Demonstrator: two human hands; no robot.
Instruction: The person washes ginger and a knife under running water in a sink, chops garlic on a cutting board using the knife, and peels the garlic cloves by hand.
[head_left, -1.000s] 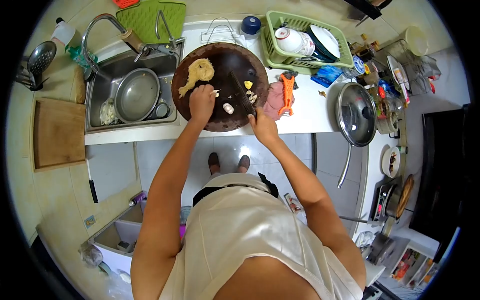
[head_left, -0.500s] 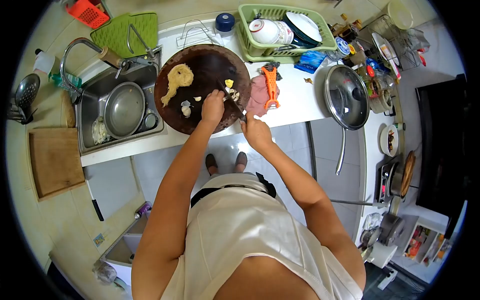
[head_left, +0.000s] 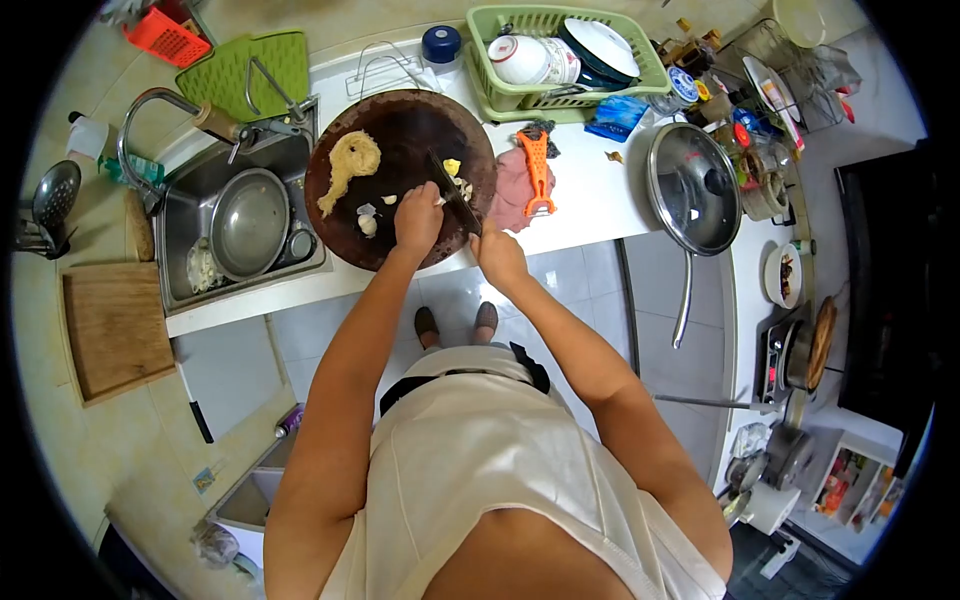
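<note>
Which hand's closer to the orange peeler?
Right. The right hand, on the knife handle, is just below and left of the peeler in the picture. The left hand is farther left, over the round board.

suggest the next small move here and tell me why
Probably a short, careful cut with the knife: the right hand grips its handle, and the left hand is at a small pale piece close beside the blade, over the round board.
</note>
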